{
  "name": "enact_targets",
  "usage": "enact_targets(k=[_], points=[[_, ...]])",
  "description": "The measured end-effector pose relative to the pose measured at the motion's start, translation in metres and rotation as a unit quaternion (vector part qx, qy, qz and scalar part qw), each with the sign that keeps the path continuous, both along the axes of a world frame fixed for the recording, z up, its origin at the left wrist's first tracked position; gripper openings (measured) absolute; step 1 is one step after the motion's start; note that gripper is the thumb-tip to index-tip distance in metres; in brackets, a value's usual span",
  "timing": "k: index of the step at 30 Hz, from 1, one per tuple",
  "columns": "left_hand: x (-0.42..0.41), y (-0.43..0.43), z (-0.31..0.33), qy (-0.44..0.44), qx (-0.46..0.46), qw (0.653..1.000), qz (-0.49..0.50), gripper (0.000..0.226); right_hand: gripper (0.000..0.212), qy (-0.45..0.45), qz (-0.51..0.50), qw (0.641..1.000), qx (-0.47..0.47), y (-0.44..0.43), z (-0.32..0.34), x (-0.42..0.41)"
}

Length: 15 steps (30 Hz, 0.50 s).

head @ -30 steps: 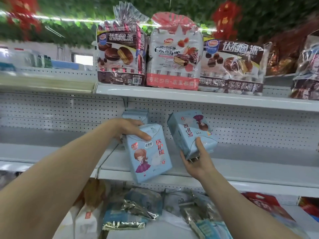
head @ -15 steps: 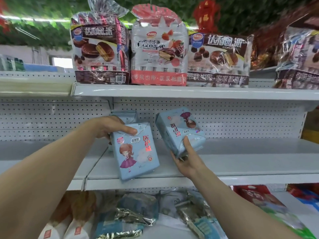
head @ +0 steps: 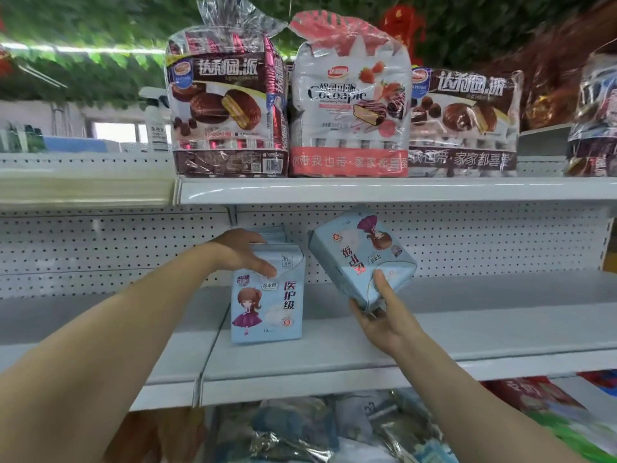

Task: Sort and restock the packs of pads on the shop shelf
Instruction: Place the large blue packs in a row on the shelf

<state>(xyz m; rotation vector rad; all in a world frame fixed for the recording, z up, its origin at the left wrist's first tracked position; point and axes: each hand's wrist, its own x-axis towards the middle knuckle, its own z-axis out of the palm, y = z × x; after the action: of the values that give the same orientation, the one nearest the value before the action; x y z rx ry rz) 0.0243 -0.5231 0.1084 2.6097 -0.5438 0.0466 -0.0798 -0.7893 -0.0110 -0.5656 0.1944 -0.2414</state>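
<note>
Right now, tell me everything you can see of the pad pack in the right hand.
The tilted pad pack is pale blue, glossy soft wrap, printed with a cartoon girl and red characters, upside down. It hangs above the middle shelf, right of the upright pack. The right hand pinches its lower corner, thumb on the front.

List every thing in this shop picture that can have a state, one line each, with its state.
upright pack: standing on the middle shelf, front outward.
left-hand grip: curled over the upright pack's top.
tilted pack: upside down, held above the middle shelf.
right-hand grip: holding the tilted pack from below.
snack bags: upright on the top shelf.
</note>
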Motion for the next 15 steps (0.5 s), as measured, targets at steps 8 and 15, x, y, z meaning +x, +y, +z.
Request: enact_targets(k=[8, 15], points=[[0.035, 0.012, -0.007, -0.023, -0.006, 0.999, -0.037, 0.095, 0.066, -0.01, -0.022, 1.0, -0.009, 0.005, 0.001, 0.013], [0.055, 0.019, -0.014, -0.039, -0.036, 0.998, -0.046, 0.091, 0.051, -0.003, -0.022, 1.0, -0.005, 0.019, -0.007, 0.018]])
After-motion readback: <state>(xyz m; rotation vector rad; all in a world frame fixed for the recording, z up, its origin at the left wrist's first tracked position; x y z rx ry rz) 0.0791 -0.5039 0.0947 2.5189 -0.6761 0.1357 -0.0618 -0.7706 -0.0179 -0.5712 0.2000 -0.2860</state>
